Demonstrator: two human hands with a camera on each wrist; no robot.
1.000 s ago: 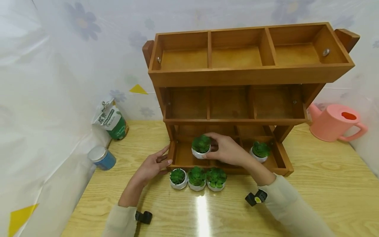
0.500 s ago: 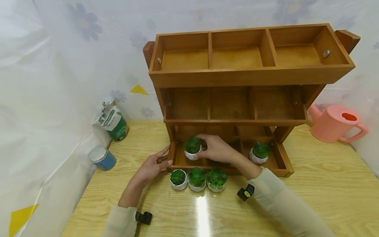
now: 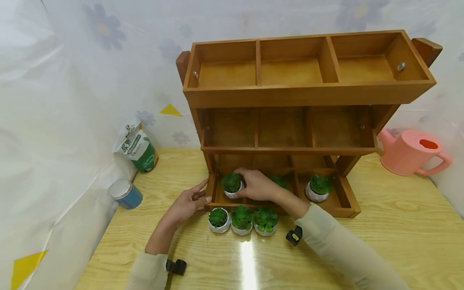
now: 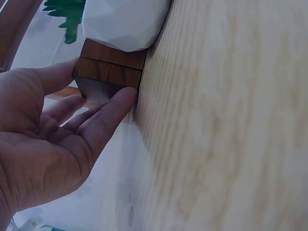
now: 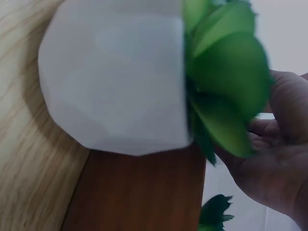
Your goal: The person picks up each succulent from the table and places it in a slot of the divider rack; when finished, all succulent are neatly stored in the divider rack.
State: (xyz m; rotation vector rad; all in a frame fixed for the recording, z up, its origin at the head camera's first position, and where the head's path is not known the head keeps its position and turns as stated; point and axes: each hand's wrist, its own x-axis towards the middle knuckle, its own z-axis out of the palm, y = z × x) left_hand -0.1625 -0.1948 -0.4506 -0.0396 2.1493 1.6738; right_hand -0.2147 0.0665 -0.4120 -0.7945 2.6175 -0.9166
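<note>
My right hand (image 3: 258, 185) grips a small potted succulent (image 3: 231, 186) by its white pot, low in the left compartment of the wooden shelf's bottom tier; whether the pot touches the floor I cannot tell. At the tier's front left corner, my left hand (image 3: 186, 204) holds the wooden shelf (image 4: 108, 67) between thumb and fingers. Behind the right wrist, a second succulent (image 3: 279, 181) is partly hidden in the middle compartment. Another succulent (image 3: 317, 188) sits in the right one. Three potted succulents, left (image 3: 219, 220), middle (image 3: 241, 220) and right (image 3: 266, 221), stand before the shelf.
The shelf's middle tier (image 3: 286, 151) and top tier (image 3: 308, 94) overhang the bottom one. A pink watering can (image 3: 409, 155) stands to the right. On the left are a blue jar (image 3: 125, 194) and a clipped green-and-white bag (image 3: 139, 149). A patterned sheet hangs behind.
My right hand has carried the succulent leftward and down into the left compartment. The middle compartment's plant has come into view behind the wrist. My left hand has stayed at the corner.
</note>
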